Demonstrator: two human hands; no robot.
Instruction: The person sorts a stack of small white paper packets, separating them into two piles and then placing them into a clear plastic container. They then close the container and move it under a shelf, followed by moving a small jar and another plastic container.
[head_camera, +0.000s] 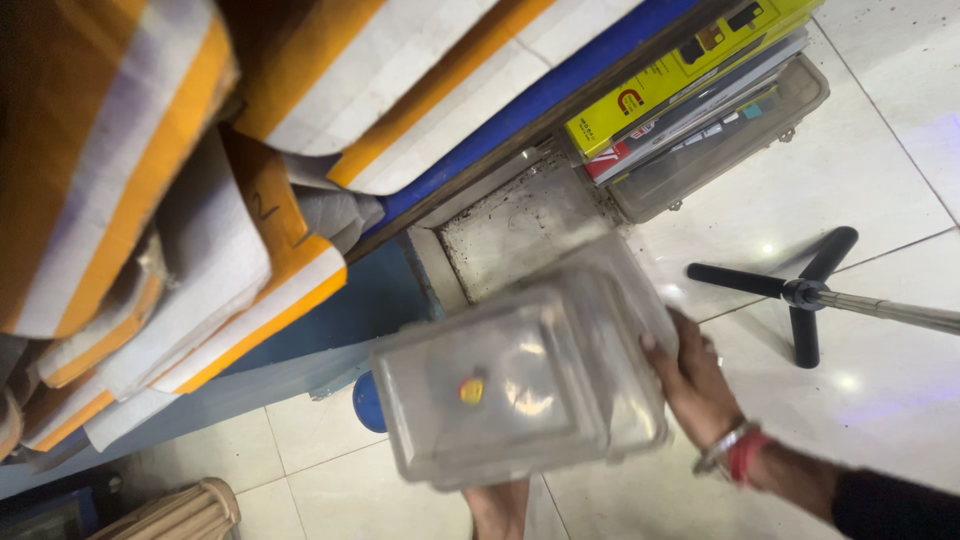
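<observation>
One clear plastic lidded box (520, 380), rectangular with rounded corners and blurred by motion, was held above the pale tiled floor (880, 190), low in the middle of the view. One small round sticker (472, 389), red and yellow, sat near the centre of its lid. The right hand (695, 385) gripped the box's right edge, fingers curled round the side; a silver bangle and a red band circled the wrist. The left hand (500, 510) showed only in part under the box's lower edge, touching it; whether its fingers were curled or flat could not be told.

Beyond lay one black tripod base (800, 290) with three legs and a metal pole. To the upper right, one yellow flat carton (680, 70) topped a stack over another clear case (720, 150). At left hung folded orange-and-white striped cloths (150, 200), several, not countable.
</observation>
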